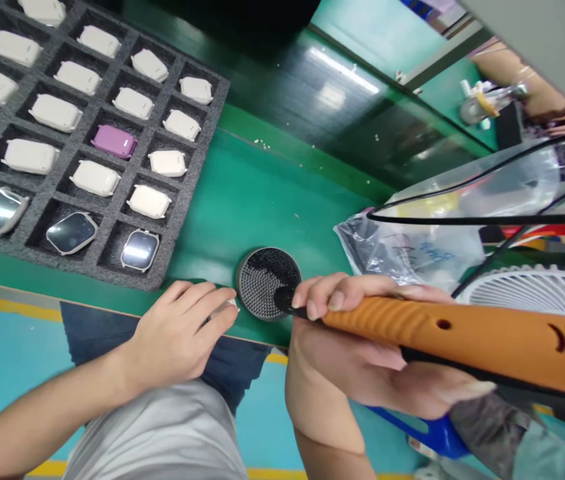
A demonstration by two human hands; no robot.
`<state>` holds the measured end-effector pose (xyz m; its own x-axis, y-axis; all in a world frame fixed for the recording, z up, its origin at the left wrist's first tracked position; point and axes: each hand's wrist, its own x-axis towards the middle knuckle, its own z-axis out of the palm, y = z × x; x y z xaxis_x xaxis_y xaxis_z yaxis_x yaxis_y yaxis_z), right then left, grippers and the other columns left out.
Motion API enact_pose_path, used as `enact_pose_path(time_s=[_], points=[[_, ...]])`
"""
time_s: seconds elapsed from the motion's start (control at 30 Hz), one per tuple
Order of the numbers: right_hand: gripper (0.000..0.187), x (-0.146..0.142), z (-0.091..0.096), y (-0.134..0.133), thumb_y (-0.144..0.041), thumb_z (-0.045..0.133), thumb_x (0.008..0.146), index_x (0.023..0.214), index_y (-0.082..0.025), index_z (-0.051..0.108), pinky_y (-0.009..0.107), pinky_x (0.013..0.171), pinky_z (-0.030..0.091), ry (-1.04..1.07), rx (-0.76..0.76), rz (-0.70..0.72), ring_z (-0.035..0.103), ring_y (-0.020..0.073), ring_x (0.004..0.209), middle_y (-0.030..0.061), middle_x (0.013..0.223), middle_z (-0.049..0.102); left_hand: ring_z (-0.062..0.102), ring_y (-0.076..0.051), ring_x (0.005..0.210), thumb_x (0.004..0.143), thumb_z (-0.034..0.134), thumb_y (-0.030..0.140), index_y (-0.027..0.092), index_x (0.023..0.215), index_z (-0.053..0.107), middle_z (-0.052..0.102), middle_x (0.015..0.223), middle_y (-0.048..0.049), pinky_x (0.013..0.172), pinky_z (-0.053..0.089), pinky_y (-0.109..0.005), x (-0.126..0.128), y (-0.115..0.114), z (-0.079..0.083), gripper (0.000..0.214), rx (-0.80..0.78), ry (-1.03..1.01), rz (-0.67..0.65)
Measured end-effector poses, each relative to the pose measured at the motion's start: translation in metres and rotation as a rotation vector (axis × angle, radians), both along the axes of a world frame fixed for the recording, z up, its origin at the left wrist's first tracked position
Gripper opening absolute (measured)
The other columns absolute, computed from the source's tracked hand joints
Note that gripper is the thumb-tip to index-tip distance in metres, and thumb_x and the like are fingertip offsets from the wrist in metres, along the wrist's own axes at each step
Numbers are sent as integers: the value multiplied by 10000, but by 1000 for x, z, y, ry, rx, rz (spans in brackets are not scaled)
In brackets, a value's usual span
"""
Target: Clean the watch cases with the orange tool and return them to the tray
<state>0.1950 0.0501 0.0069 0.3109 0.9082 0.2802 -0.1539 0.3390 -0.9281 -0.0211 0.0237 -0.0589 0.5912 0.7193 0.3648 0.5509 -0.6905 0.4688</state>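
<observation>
My left hand [185, 327] rests at the front edge of the green table. Its fingers are closed around a small pale piece [232, 304], mostly hidden by them. My right hand [372, 373] grips an orange electric screwdriver [462, 327], which lies almost level across the view. The tool's black tip reaches over a round dish [250, 283] with a dotted, perforated-looking surface and a patch of tiny dark pieces, probably screws. Left of the dish is a grey foam tray [162, 267] of watch-like cases, mostly white, one purple case [114, 141], several showing dark glass.
A clear plastic bag [402, 247] and black cables [487, 219] lie to the right, beside a white fan grille [537, 290]. Small white bits are scattered on the green surface [272, 200]. Another person's arm [527, 80] shows at the upper right.
</observation>
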Motion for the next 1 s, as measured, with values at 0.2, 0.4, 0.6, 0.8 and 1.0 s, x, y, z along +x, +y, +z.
enact_pose_path(time_s=[0.2, 0.4, 0.6, 0.8, 1.0], points=[[448, -3, -6, -4, -681, 716, 927, 1158, -299, 748, 375, 561, 543, 52, 43, 58, 602, 169, 629, -22, 840, 679, 646, -343, 1249, 1085, 654, 298, 125, 1255, 701, 723, 1395, -148, 950, 491, -477, 2, 1, 5, 248, -4, 47, 20], [461, 8, -12, -5, -678, 607, 978, 1210, -295, 716, 383, 551, 544, 16, 79, 118, 609, 172, 630, -17, 856, 671, 618, -333, 1366, 1084, 577, 171, 121, 1277, 689, 695, 1499, -129, 1012, 473, -484, -3, 3, 7, 228, -65, 12, -49], [485, -2, -11, -4, -724, 683, 935, 1174, -304, 732, 387, 553, 548, 28, 38, 79, 599, 171, 629, -23, 856, 666, 591, -351, 1393, 1023, 565, 117, 117, 1307, 685, 647, 1552, -153, 1040, 467, -500, -8, 5, 8, 308, -115, 26, -94], [387, -8, 7, -15, -650, 665, 988, 1160, -308, 722, 414, 595, 544, -10, -43, -5, 587, 187, 668, -17, 854, 649, 644, -308, 1264, 1055, 645, 170, 167, 1296, 699, 724, 1385, -124, 995, 486, -466, -8, 6, 6, 247, -87, 0, -89], [388, -18, 16, -32, -638, 573, 1049, 1231, -301, 631, 460, 576, 578, -105, -30, -58, 611, 199, 659, -15, 866, 644, 661, -291, 1193, 1074, 714, 325, 179, 1260, 701, 747, 1269, -103, 968, 488, -453, -7, 4, 5, 237, -55, -15, -84]])
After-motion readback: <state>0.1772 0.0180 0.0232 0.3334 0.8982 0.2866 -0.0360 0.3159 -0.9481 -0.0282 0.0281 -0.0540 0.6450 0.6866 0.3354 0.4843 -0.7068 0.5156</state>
